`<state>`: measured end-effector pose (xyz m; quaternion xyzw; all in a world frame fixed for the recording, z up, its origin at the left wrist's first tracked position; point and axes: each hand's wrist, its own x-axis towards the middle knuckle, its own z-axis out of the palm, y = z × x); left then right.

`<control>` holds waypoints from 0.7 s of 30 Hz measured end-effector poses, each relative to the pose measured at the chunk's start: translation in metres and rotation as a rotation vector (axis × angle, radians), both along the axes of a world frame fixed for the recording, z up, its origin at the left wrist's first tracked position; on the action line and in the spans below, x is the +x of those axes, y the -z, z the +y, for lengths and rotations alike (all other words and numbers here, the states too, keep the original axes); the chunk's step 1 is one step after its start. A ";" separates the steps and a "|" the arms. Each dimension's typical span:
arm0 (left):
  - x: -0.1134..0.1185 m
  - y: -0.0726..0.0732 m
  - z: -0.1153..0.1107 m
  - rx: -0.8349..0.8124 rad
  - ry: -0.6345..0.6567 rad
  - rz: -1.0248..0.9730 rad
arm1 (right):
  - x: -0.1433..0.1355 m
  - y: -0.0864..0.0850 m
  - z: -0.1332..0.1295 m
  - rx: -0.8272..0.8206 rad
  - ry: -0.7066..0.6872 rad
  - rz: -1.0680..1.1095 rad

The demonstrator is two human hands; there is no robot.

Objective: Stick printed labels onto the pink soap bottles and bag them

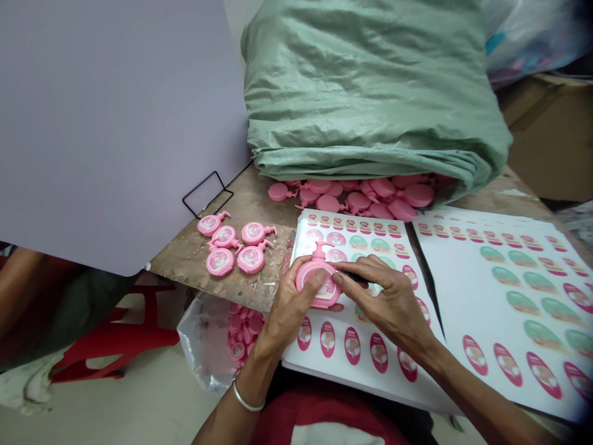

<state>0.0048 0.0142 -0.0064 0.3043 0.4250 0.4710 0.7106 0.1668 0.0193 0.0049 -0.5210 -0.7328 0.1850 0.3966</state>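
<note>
Head: hands (288, 304) around pink bottle (327, 298)

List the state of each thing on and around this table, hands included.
Left hand: closed around a bottle
Pink bottle: held, label partly under the thumb
Right hand: pinching a dark tool
Dark tool: held beside the bottle
Five bottles: lying, labels up
Green sack: mouth open, loose bottles showing
Left sheets: stacked flat
Right sheets: flat, partly blank
Clear bag: open, pink pieces inside
</note>
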 end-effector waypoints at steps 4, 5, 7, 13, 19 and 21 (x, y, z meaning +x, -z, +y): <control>-0.003 0.002 -0.002 0.060 0.067 -0.032 | 0.007 -0.001 0.004 0.112 0.111 -0.260; -0.003 0.002 -0.003 0.053 0.072 -0.029 | 0.007 -0.001 0.005 0.119 0.148 -0.277; -0.003 0.000 -0.006 0.045 0.117 0.009 | 0.002 0.000 0.006 0.063 0.152 -0.210; -0.018 -0.003 -0.016 -0.019 0.232 0.085 | 0.003 0.022 0.032 -0.171 0.096 -0.038; -0.082 0.013 0.032 0.255 -0.360 1.023 | 0.054 0.039 0.126 -0.181 0.234 -0.324; -0.101 0.017 0.053 0.309 -0.417 1.277 | 0.059 0.037 0.158 -0.161 0.217 -0.374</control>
